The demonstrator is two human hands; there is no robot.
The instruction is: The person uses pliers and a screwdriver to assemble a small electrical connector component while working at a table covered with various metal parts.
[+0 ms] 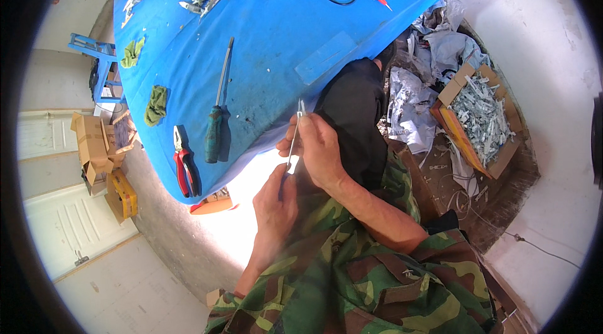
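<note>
One thin metal piece (294, 143) is beside the blue table (264, 64), its upper part pinched by the right hand (321, 149), its lower end by the left hand (275, 203). Beyond: one screwdriver (214, 133), one pair of pliers (182, 164), two green cloths (156, 106).

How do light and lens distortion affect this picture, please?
In the head view, glare bleaches the grey floor beside the bare left hand to white; in the same view, the long blue-handled screwdriver casts a shadow on the blue tablecloth, and the fisheye leaves black corners.
</note>
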